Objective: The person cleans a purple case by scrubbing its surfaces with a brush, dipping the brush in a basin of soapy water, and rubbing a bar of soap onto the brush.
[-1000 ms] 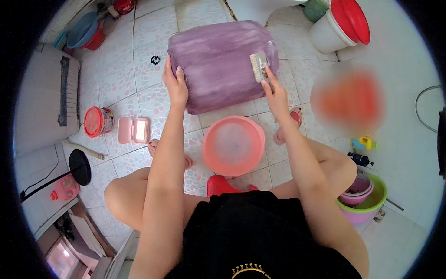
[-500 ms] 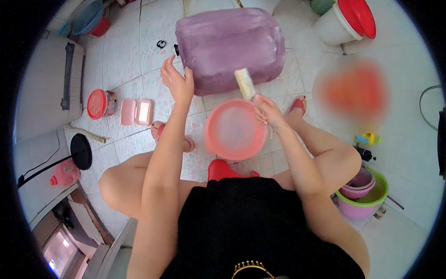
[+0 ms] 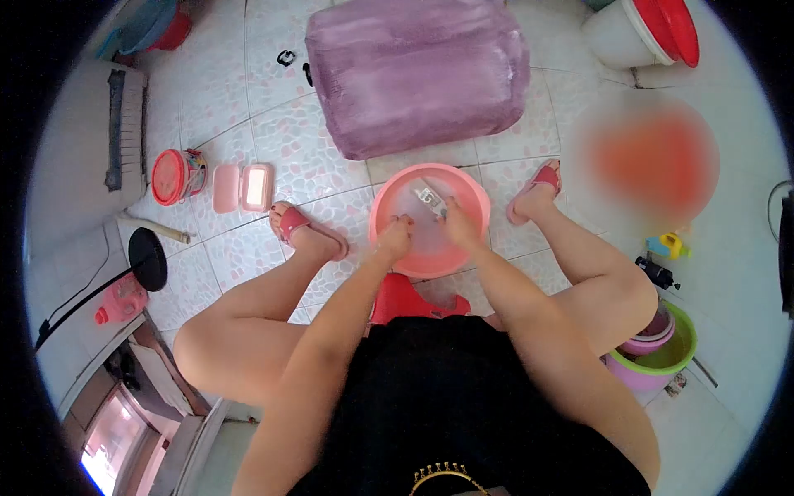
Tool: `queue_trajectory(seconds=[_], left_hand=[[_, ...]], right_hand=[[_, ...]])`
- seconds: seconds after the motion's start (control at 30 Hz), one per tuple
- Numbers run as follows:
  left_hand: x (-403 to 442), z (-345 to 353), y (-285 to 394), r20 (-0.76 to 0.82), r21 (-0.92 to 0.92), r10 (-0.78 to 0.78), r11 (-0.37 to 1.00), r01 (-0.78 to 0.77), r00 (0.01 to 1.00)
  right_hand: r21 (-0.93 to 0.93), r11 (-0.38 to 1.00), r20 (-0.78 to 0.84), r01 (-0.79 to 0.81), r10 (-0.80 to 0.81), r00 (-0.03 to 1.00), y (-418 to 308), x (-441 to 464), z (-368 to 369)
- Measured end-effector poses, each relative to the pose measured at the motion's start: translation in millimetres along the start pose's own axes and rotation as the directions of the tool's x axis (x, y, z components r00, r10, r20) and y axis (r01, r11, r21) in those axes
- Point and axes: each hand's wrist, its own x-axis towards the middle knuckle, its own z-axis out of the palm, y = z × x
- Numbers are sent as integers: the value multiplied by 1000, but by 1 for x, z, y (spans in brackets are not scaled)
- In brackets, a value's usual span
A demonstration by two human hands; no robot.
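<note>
A pink plastic basin (image 3: 382,198) stands on the floor between my feet with cloudy, soapy water in it. My right hand (image 3: 460,223) is over the basin, closed on the handle of a scrubbing brush (image 3: 427,195) whose head is down in the water. Close to it, inside the basin's left side, my left hand (image 3: 396,237) has its fingers curled, and nothing shows in them. Beyond the basin lies a purple suitcase (image 3: 418,74) on its side, with whitish lather streaks and small black wheels at its left. Neither hand touches it.
To the left on the tiles sit an open pink soap box (image 3: 227,188) and a small red-lidded bucket (image 3: 168,178). A white bucket with a red lid (image 3: 620,37) stands at the far right. Nested green and purple basins (image 3: 653,364) are beside my right knee. I sit on a red stool (image 3: 397,299).
My left hand has left the suitcase's near-left edge and come down into the basin, its fingers now curled. My right hand has lowered the brush from above the basin's rim into the water.
</note>
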Motion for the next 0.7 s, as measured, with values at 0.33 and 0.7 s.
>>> queue_trajectory(seconds=[0.33,0.7], left_hand=[[40,29,-44,-140,-198,-242,957,213,960],[77,11,-30,-304,-219,-234,961,171,923]], right_hand=[[-344,936,-137,71,-125,983,1,44,52],[-383,924,-217,-22,-67,974,-47,53,39]])
